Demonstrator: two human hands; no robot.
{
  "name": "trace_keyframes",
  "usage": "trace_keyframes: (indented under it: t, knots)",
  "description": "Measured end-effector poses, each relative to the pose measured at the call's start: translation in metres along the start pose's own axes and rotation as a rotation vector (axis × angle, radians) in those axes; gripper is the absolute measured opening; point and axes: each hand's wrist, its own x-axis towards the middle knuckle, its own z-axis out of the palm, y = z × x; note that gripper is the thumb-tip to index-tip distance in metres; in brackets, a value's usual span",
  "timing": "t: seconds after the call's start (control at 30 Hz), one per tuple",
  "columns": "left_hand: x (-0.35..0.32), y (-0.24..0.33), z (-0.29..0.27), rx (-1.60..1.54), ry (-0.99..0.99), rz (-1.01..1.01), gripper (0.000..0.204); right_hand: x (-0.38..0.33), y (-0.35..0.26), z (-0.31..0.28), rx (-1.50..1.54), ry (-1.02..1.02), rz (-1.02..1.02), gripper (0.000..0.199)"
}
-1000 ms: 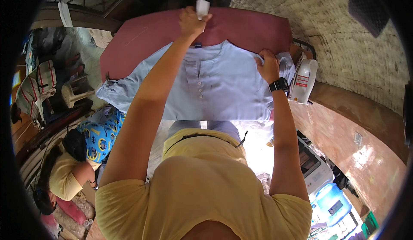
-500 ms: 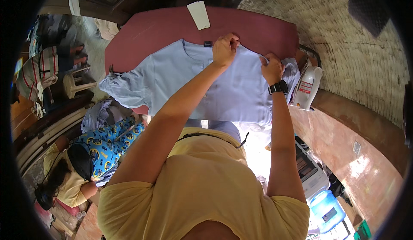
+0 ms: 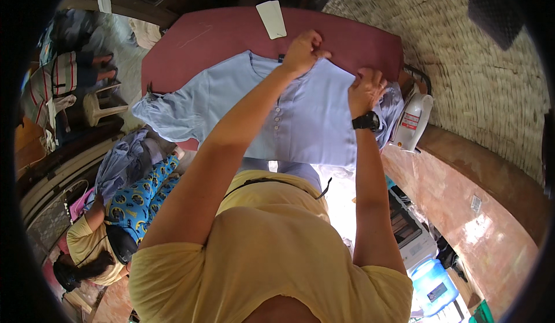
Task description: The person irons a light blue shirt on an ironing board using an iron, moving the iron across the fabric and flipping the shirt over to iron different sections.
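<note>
Looks like I'm mid-spread: left hand [image 3: 303, 51] pinches the blue shirt [image 3: 300, 120] at its collar, right hand [image 3: 365, 90] grips the shoulder — next, flatten it on the tabletop [image 3: 219, 34].

White rectangular card [image 3: 271, 19] flat on maroon table; red label [image 3: 410, 121] on white iron.

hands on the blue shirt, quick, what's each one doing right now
Left hand: closed, pinching the light blue shirt at its collar.
Right hand: closed on the shirt's shoulder edge.
</note>
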Motion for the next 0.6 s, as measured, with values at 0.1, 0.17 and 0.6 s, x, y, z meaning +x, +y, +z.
trace_keyframes:
  t: [0.1,0.17,0.6]
  knots:
    - [0.008,-0.02,-0.053,-0.125,0.106,-0.027,0.026,0.0,-0.027,0.009,0.356,0.019,-0.25,0.02]
    - [0.001,-0.071,-0.119,0.17,0.185,0.063,0.027,0.008,-0.037,0.024,0.487,0.046,-0.302,0.023]
    - [-0.063,-0.06,-0.141,0.569,0.359,0.026,0.032,0.011,-0.058,0.048,0.291,0.136,-0.126,0.024]
